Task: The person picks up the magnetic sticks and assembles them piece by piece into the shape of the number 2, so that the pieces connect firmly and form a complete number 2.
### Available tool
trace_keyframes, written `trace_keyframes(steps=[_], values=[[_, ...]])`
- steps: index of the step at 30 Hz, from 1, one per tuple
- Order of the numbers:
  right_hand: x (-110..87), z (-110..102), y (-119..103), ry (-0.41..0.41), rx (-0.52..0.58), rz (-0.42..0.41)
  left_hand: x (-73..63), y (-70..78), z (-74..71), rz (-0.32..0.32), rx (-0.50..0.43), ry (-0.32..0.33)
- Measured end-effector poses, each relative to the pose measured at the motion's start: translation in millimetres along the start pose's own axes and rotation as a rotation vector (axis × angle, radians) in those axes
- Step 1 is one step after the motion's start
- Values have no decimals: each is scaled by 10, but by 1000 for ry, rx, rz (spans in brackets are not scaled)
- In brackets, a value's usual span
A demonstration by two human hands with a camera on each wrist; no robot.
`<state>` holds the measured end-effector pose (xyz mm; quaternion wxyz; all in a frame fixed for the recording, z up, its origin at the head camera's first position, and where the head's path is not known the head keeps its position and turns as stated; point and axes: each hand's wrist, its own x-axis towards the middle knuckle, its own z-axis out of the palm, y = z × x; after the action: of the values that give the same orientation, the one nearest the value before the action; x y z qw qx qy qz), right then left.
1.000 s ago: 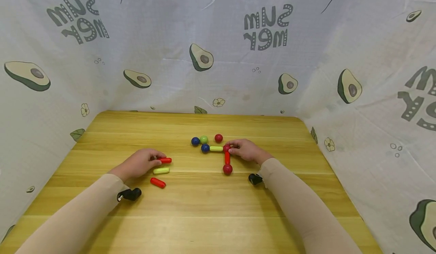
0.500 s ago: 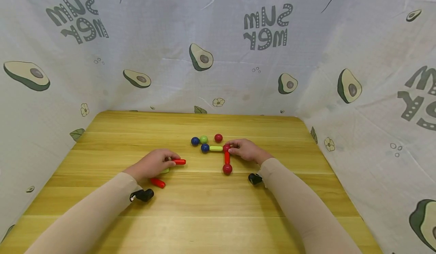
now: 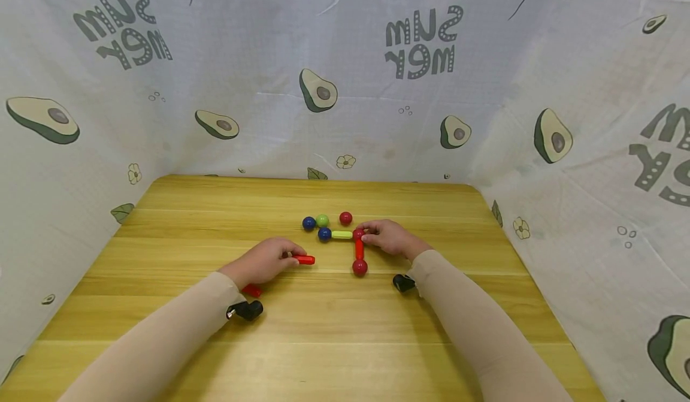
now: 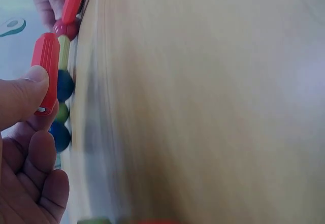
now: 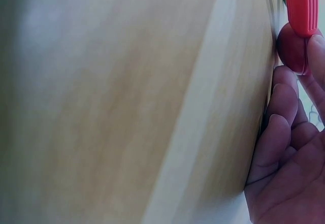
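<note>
My left hand (image 3: 265, 262) pinches a red ribbed rod (image 4: 45, 71) between thumb and fingers, over the table left of the joined pieces. My right hand (image 3: 393, 238) grips the red corner ball (image 5: 293, 50) of an L-shaped assembly. From that ball a yellow-green rod (image 3: 342, 235) runs left to a blue ball (image 3: 324, 235). Another red rod (image 3: 359, 250) comes toward me from it, ending in a second red ball (image 3: 360, 267). One more red rod (image 3: 252, 290) lies partly hidden beneath my left wrist.
Behind the assembly lie a loose blue ball (image 3: 309, 223), a green ball (image 3: 322, 220) and a red ball (image 3: 345, 218). The wooden table (image 3: 345, 342) meets a white avocado-print cloth (image 3: 366, 132) at its back and sides.
My left hand has carried the red rod rightward toward the assembly, and its arm now covers the loose yellow-green rod. The right hand and the assembly have stayed in place.
</note>
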<state>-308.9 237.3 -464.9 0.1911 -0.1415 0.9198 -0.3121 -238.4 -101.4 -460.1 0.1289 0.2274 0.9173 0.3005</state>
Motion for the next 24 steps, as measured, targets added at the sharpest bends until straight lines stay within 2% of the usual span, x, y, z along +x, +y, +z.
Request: trace_keyframes(steps=[16, 24], values=[[11, 0, 25, 0, 9, 9, 229, 220, 249, 40, -9, -33], [25, 6, 28, -4, -7, 0, 318, 300, 333, 83, -12, -40]])
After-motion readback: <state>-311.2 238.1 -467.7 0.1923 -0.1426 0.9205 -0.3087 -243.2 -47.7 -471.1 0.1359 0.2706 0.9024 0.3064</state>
